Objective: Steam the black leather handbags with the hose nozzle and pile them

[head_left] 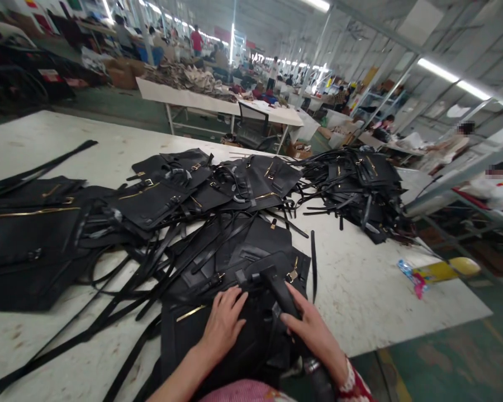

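Observation:
Directly before me, at the table's front edge, lies a black bag piece [184, 335] with a gold zipper. My left hand [224, 321] rests on it, palm down, fingers stretched out and thumb apart. My right hand [314, 329] is closed around a thick black bag handle [279, 287], thumb on one side and fingers on the other. A gold buckle [292, 275] shows just beyond that hand. More black bag pieces [260, 237] with long straps lie right behind, overlapping. The underside of the handle and the right fingertips are partly hidden.
Black bag pieces [155, 195] spread across the white table [352, 312], with a taller pile [360, 184] at the back right. Loose straps [88, 329] trail to the left. A yellow cylinder [448, 271] lies near the right edge. Beyond stand a chair [254, 125] and another loaded table [184, 100].

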A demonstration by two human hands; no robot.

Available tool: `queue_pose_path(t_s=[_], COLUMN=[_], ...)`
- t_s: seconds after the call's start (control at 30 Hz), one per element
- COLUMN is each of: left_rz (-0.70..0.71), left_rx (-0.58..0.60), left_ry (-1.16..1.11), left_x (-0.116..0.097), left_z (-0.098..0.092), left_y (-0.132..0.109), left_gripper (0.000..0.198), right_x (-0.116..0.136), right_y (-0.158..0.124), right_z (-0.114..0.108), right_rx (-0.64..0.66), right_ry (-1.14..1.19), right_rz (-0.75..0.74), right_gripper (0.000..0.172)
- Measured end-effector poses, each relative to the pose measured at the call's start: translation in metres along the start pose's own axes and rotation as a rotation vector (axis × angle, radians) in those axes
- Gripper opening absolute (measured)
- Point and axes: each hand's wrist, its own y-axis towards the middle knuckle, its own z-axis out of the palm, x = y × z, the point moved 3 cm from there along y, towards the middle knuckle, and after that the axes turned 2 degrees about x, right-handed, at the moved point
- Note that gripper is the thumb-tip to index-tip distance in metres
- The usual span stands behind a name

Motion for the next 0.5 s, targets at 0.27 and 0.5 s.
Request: queue_pose_path(t_s=[0.27, 0.5], left_rz=[-0.047, -0.028], left_rx=[0.019, 0.041], left_ry=[-0.045, 0.084], left_x=[-0.022, -0.018], left_z=[0.010, 0.012], left_y=[-0.038, -0.049], left_gripper=[0.068, 0.073], right_x=[0.024, 0.032], right_y=[0.063, 0.124], right_z=[0.031, 0.046], right_rx=[0.355, 0.212], right_ry=[-0.085, -0.142], right_rz=[0.057, -0.011], right_gripper=[0.048, 0.043])
